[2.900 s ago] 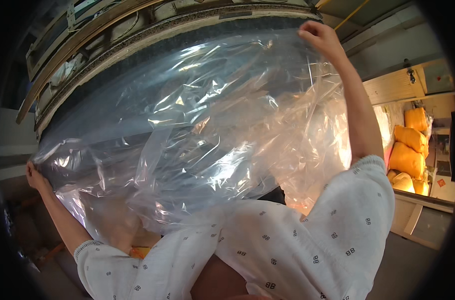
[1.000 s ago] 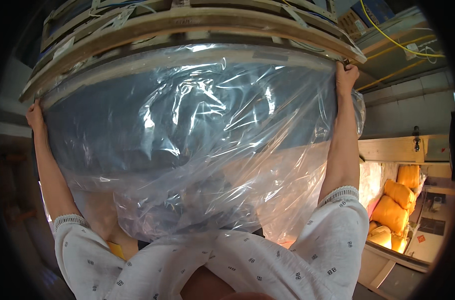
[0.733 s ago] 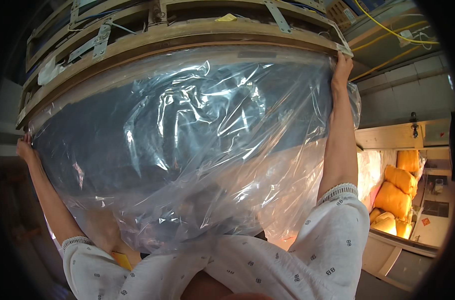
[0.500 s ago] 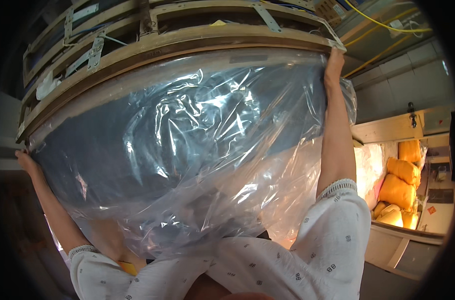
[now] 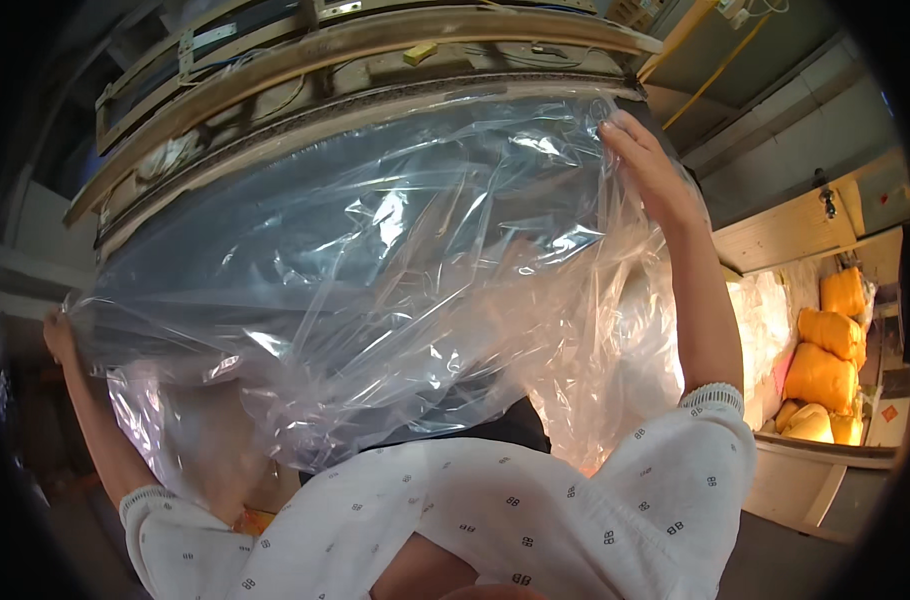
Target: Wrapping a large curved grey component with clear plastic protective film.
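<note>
A large clear plastic sheet [image 5: 395, 290] lies wrinkled and shiny over a broad dark surface and hangs down in front of my body. My left hand [image 5: 61, 338], far out at the left edge, is closed on the gathered side of the sheet. At the far right corner, my right hand [image 5: 647, 165] has its fingers closed on the sheet, partly hidden by its folds. Beyond the sheet runs the dark back edge of the surface, with a long wooden bar [image 5: 365, 55] of a slatted frame above it.
On the frame sits a small yellow block [image 5: 420, 53], with metal brackets and thin cables around. Yellow cables [image 5: 710, 80] hang at the upper right. Plump orange bundles [image 5: 823, 375] are stacked at the right beside a wooden panel [image 5: 795, 230]. Light-coloured plastic lies near them.
My right hand has left the end of the wooden frame and come leftward and nearer, drawing plastic with it. My left hand has shifted slightly lower. More of the surface's back edge now shows below the frame.
</note>
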A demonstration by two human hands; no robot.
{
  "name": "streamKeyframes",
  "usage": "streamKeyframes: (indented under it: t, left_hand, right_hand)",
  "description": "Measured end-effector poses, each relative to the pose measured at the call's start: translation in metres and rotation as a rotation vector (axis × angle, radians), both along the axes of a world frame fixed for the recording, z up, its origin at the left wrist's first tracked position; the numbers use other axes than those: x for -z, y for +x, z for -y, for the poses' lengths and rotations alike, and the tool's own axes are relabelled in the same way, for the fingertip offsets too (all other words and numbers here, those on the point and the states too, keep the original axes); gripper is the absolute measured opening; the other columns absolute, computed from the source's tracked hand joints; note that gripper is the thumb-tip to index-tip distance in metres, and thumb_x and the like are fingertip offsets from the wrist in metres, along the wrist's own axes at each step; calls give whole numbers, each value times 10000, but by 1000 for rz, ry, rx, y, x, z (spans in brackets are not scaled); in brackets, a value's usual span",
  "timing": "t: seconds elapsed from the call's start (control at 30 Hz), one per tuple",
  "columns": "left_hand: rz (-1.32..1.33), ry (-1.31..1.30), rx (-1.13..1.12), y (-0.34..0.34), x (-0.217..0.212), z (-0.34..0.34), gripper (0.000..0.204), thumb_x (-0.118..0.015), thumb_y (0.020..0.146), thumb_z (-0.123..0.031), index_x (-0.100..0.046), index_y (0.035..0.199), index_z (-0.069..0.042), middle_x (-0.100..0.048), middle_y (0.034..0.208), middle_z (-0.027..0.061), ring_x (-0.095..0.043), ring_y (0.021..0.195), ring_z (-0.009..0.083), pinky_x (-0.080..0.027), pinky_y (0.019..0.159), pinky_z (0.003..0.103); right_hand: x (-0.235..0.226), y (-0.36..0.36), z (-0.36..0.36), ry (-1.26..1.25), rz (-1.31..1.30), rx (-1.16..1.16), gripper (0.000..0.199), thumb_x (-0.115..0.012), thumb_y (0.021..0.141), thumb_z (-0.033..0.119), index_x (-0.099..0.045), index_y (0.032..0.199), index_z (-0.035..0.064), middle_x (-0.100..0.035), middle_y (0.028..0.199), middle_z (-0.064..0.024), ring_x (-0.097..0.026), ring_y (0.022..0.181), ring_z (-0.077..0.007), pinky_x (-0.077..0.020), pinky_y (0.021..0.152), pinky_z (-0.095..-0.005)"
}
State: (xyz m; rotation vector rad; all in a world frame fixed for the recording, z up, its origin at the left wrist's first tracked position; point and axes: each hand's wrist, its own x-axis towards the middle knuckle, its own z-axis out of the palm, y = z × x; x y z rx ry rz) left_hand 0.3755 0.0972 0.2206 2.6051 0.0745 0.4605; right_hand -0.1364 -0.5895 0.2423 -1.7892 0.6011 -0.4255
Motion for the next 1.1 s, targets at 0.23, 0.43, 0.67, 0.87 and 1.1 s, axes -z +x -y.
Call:
streamKeyframes:
  t: [0.23,0.43,0.67,0.87,1.1]
  left_hand:
    - [-190,-432,1118,-243,-74,335,401,-608,811,-219,-511,1174,-78,-533,1159,58,-517,1052,162,-472,744,270]
    - [-69,-770,1457,-326,-52,398,181,-597,826,-122,-574,994,-58,-537,976,13,-523,859,99,-445,664,207]
    - [193,-373,946,-275,-32,240,23,-579,818,-30,-577,835,-15,-456,739,9,-453,713,98,-382,661,199]
    - [419,180,69,-216,-122,-172,334,-461,903,-286,-585,1112,-57,-586,1104,112,-540,1018,200,-405,896,300]
    - [181,112,206,-142,-125,-92,342,-439,919,-265,-566,1123,-22,-580,1113,123,-545,1010,201,-414,888,298]
  right_hand:
    - [-60,-6,-115,21,168,-119,167,-500,889,217,-532,985,83,-478,858,69,-397,800,-25,-331,748,-181]
    - [-84,-1,-150,-36,211,-403,109,-552,814,118,-542,917,83,-474,812,69,-397,739,-22,-319,679,-172]
    - [23,-62,-81,-967,-294,-148,98,-565,745,81,-599,836,65,-556,681,-58,-578,678,-222,-432,568,-297]
    - [86,-81,-91,-961,-35,110,153,-554,732,65,-610,864,116,-592,802,-47,-571,737,-267,-454,601,-356]
    - [201,-247,-61,-1007,-806,33,155,-546,714,87,-637,816,159,-617,814,-17,-559,813,-252,-466,690,-359]
